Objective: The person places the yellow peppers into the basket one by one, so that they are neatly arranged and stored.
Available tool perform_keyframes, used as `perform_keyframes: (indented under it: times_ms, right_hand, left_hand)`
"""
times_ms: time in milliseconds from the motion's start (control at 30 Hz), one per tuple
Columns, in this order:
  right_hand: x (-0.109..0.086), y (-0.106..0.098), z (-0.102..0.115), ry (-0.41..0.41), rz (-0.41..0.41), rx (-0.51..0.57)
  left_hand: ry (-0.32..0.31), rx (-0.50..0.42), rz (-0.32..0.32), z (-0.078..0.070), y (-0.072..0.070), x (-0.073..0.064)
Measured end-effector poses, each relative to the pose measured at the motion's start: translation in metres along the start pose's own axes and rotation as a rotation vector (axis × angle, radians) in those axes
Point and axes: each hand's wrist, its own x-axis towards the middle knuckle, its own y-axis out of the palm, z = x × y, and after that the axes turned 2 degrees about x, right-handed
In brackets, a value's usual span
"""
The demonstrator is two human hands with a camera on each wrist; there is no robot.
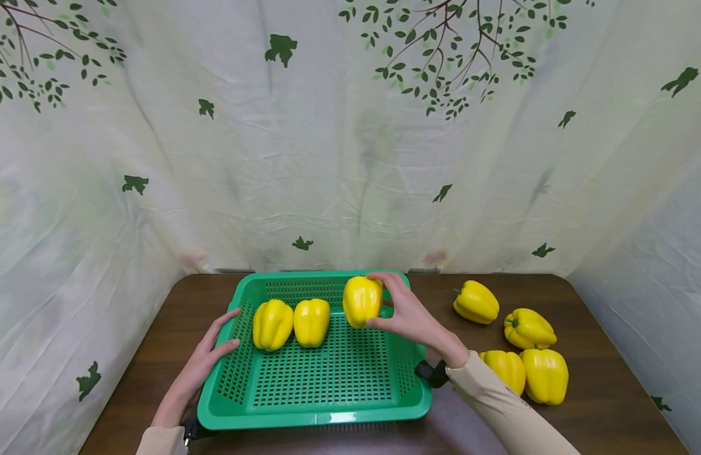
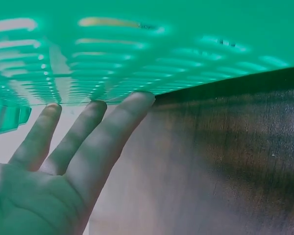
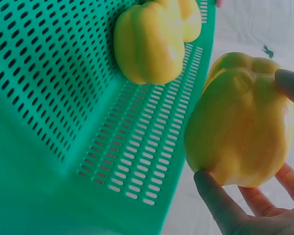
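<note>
My right hand [image 1: 407, 309] pinches a yellow bell pepper [image 1: 362, 302] between thumb and fingers, over the right back part of a green plastic basket [image 1: 313, 418]. In the right wrist view this bell pepper [image 3: 242, 127] is gripped at its ends, near the perforated basket wall. Two more yellow bell peppers [image 1: 273, 325] stand side by side in the basket's left back part. My left hand [image 1: 198, 361] rests on the left rim, thumb and a finger reaching over it. Three straight fingers [image 2: 108, 134] touch the basket's slotted outside in the left wrist view.
Several yellow bell peppers [image 1: 546, 376] lie on the brown wooden table [image 1: 606, 411] right of the basket, some near my right forearm. A pale curtain [image 1: 339, 158] with printed leaves hangs behind the table and along both sides.
</note>
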Motion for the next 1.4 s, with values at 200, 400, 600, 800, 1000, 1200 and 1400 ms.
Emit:
perform_keyframes:
  times_ms: [200, 400, 600, 800, 1000, 1200, 1400]
  right_hand:
    - [0.005, 0.009, 0.001, -0.011, 0.018, 0.023]
    - [0.01, 0.02, 0.001, 0.003, 0.029, -0.004]
    - [0.014, 0.03, -0.002, 0.025, 0.042, 0.001]
    - [0.017, 0.037, -0.007, 0.04, 0.042, -0.012]
    - [0.019, 0.044, -0.012, 0.044, 0.038, -0.076]
    - [0.021, 0.048, -0.013, 0.08, 0.034, -0.09]
    - [0.024, 0.051, -0.016, 0.111, 0.026, -0.103]
  left_hand:
    - [-0.001, -0.011, 0.002, 0.0, 0.001, 0.0]
    - [-0.006, 0.0, -0.019, 0.002, 0.002, 0.0]
    - [0.002, 0.008, -0.03, 0.004, 0.003, 0.0]
    - [0.005, 0.0, -0.032, 0.004, 0.003, 0.0]
    - [0.015, 0.008, -0.037, 0.004, 0.003, 0.0]
    - [0.033, 0.009, -0.034, 0.003, 0.002, 0.0]
    - [0.05, 0.002, -0.033, 0.002, 0.002, 0.0]
